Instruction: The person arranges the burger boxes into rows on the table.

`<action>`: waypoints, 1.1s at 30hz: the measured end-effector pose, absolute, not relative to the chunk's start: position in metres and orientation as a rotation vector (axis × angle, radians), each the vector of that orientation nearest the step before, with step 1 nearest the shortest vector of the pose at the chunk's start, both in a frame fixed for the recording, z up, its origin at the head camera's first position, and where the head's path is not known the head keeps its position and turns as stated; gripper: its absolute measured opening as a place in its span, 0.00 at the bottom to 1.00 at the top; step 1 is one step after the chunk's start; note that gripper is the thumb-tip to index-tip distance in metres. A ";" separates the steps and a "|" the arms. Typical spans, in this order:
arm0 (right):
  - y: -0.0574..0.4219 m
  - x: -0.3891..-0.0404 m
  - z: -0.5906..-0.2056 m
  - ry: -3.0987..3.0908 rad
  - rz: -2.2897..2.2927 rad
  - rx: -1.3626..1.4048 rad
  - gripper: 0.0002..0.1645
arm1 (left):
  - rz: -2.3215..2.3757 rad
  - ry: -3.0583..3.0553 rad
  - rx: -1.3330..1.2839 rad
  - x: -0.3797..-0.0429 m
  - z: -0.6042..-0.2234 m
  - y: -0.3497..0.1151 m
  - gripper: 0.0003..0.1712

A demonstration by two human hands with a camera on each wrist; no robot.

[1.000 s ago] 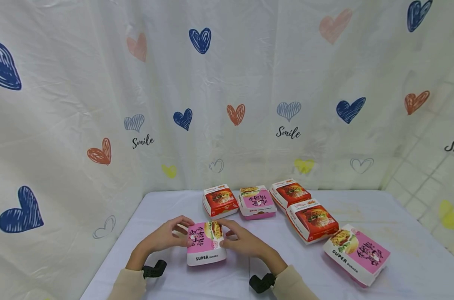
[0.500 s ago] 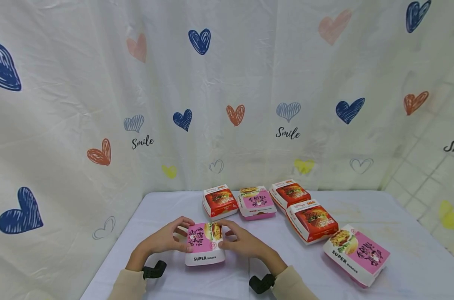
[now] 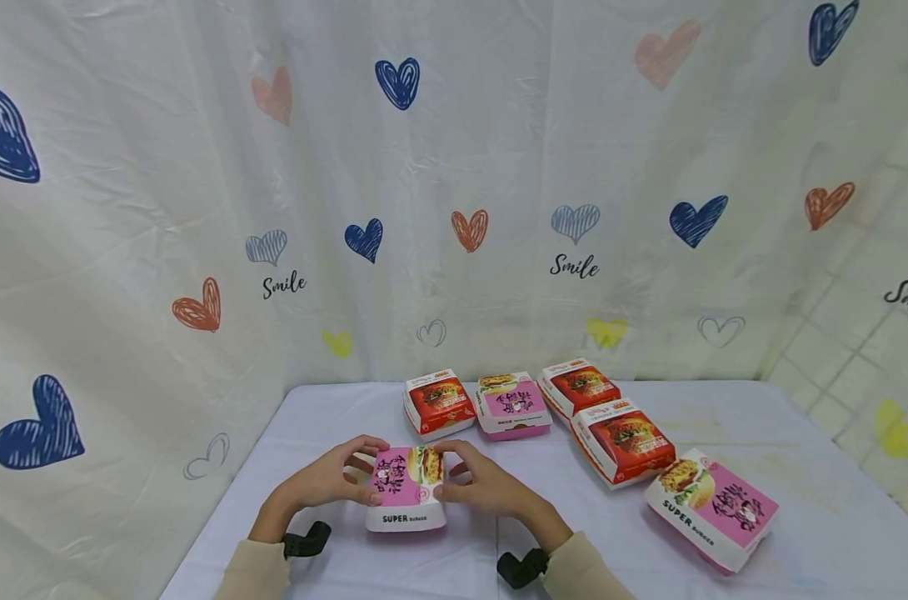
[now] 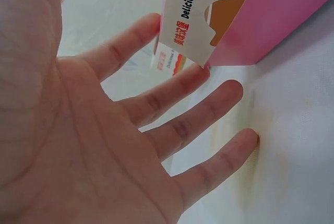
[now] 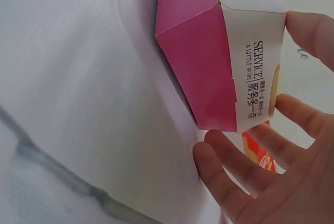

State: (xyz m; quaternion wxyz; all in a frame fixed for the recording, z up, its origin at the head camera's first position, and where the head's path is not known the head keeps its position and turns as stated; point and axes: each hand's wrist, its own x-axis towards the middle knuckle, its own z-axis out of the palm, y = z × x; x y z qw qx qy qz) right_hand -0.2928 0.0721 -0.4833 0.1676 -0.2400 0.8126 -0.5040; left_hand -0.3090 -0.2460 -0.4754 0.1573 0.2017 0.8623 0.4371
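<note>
A pink and white burger box (image 3: 406, 483), printed SUPER BURGER, sits on the table between my two hands. My left hand (image 3: 326, 475) is at its left side, thumb on the left edge. In the left wrist view, the long fingers (image 4: 182, 119) are fairly straight and spread, with the index and middle tips at the box's corner. My right hand (image 3: 491, 482) holds the right side between thumb and index finger. From the right wrist, the thumb (image 5: 313, 33) shows at the top edge and the index tip at a corner. The lower fingers lie beside the table.
Behind stand a red burger box (image 3: 439, 404) and a pink one (image 3: 514, 406). Two more red boxes (image 3: 625, 440) touch at the right, with another pink box (image 3: 712, 510) nearer. A white curtain (image 3: 499, 167) with printed hearts hangs behind the table (image 3: 814, 467).
The burger box between my hands has turned slightly, its near edge swinging left and now lying straighter. Both hands have shifted a little with it. The other boxes stay put.
</note>
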 end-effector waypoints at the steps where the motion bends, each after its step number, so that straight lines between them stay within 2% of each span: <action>1: 0.072 -0.293 -0.483 2.311 -1.433 -0.681 0.40 | 1.251 2.466 0.581 -0.309 -0.475 -0.246 0.43; 18: 0.072 -0.294 -0.486 2.320 -1.450 -0.690 0.39 | 1.263 2.411 0.681 -0.312 -0.478 -0.251 0.45; 33: 0.071 -0.295 -0.485 2.357 -1.453 -0.718 0.39 | 1.285 2.406 0.707 -0.311 -0.476 -0.253 0.39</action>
